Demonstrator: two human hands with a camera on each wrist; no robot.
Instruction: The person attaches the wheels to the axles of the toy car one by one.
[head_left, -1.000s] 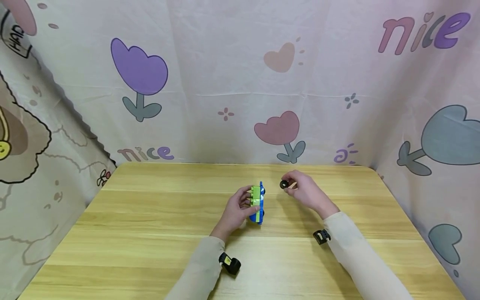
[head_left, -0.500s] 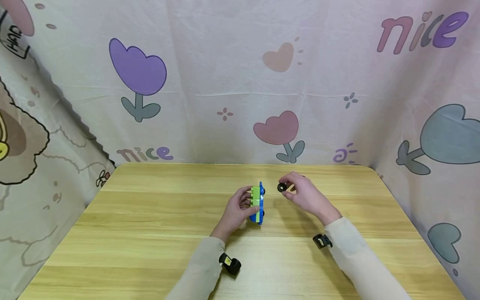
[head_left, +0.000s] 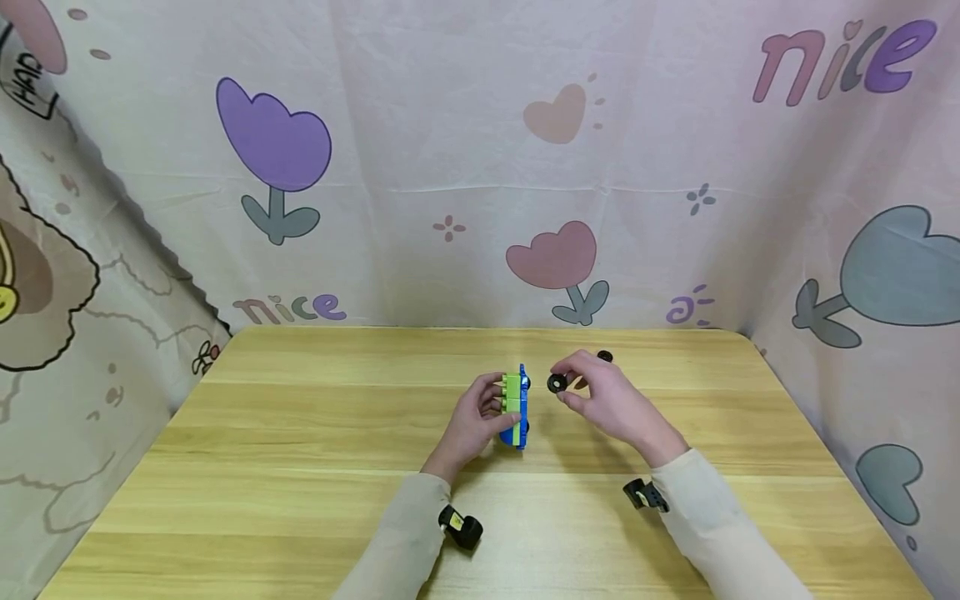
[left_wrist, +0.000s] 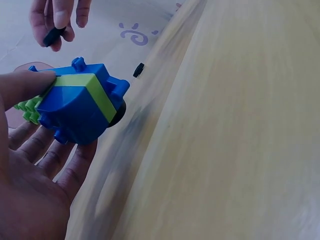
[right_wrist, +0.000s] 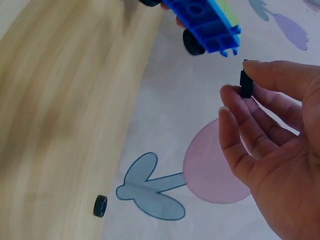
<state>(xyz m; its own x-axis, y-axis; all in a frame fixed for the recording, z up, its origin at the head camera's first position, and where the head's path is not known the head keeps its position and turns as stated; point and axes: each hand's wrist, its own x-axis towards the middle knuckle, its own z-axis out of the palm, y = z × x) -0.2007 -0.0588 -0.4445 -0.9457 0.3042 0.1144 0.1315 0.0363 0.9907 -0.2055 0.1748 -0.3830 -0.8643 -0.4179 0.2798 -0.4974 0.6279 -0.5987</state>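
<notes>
My left hand [head_left: 468,427] grips a blue and lime-green toy car [head_left: 513,408] built of blocks, tipped on its side above the table. In the left wrist view the thumb lies on top of the toy car [left_wrist: 80,105] and the fingers are beneath it. The right wrist view shows its blue underside and black wheels [right_wrist: 193,42] on one side. My right hand [head_left: 611,400] pinches a loose black wheel [head_left: 557,382] between thumb and fingers, a short gap to the right of the car. Seen edge-on in the right wrist view, that wheel [right_wrist: 246,82] touches nothing but the hand.
Another black wheel [head_left: 604,356] lies on the wooden table [head_left: 262,458] near its back edge, behind my right hand. A patterned cloth [head_left: 420,125] hangs along the back and sides. Each wrist carries a black camera [head_left: 460,528].
My right hand has moved left and slightly toward me with the wheel, closer to the car. The wheel on the table has come into sight behind it. My left hand stays put.
</notes>
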